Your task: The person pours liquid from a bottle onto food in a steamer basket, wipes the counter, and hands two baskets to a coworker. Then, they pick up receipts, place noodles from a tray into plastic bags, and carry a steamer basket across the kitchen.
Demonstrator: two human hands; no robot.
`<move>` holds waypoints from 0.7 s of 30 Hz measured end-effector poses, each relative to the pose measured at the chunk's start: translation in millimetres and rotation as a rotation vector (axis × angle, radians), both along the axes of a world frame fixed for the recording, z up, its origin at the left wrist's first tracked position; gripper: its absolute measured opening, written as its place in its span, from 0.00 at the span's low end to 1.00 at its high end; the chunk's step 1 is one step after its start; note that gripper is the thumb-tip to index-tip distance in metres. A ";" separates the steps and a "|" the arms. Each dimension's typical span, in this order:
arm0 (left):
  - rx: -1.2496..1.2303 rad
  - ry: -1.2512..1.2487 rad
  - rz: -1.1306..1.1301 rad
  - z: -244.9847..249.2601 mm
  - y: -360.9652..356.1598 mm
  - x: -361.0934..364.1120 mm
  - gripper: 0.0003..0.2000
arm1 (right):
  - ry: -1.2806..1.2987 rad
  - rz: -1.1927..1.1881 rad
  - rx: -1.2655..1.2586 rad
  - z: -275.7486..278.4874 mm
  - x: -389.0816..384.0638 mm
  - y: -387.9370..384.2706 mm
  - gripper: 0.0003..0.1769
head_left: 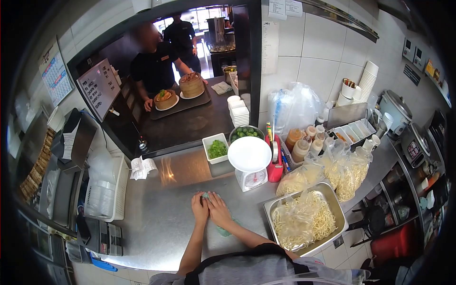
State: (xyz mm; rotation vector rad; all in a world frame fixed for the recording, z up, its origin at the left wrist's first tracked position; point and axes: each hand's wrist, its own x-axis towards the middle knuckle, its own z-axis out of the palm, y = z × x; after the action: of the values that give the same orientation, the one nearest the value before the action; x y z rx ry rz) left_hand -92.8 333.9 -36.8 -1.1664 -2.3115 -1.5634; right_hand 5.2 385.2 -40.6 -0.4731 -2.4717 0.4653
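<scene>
Both my hands are together on the steel counter (156,199), over a pale green cloth (223,231). My left hand (200,209) is closed, its fingers curled against a bunched part of the cloth. Beside it, my right hand (217,209) presses down on the same cloth with its fingers held together. One end of the cloth trails out under the right wrist. Just beyond the hands stands a white kitchen scale (251,178) with a round pan. A white tub of chopped greens (217,148) sits to the left of the scale.
A steel pan of noodles (327,216) stands at the right, with bagged noodles (354,173) behind it. Sauce bottles (301,147) line the back right. At left is a white basket of plastic containers (122,190). Past the pass-through, a person holds a tray (183,107) with two steamers.
</scene>
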 end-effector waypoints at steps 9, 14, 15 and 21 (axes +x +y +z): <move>0.006 0.004 -0.007 -2.6 0.6 -0.8 0.10 | -0.012 0.001 -0.004 -0.5 0.4 1.0 0.27; 0.009 0.000 -0.008 -2.9 0.4 -1.0 0.10 | -0.014 -0.003 -0.011 1.1 1.3 -0.1 0.27; 0.009 0.004 -0.008 -2.6 0.3 -0.8 0.10 | -0.019 -0.004 -0.014 1.8 1.5 -0.4 0.26; -0.008 -0.001 -0.008 -3.9 0.4 -1.5 0.10 | -0.021 -0.006 0.002 0.3 0.9 0.4 0.26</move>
State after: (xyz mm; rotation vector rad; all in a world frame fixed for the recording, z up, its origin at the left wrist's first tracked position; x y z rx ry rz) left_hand -94.3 334.3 -40.7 -1.1786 -2.3184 -1.5596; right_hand 6.2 385.6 -40.2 -0.4872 -2.4899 0.4574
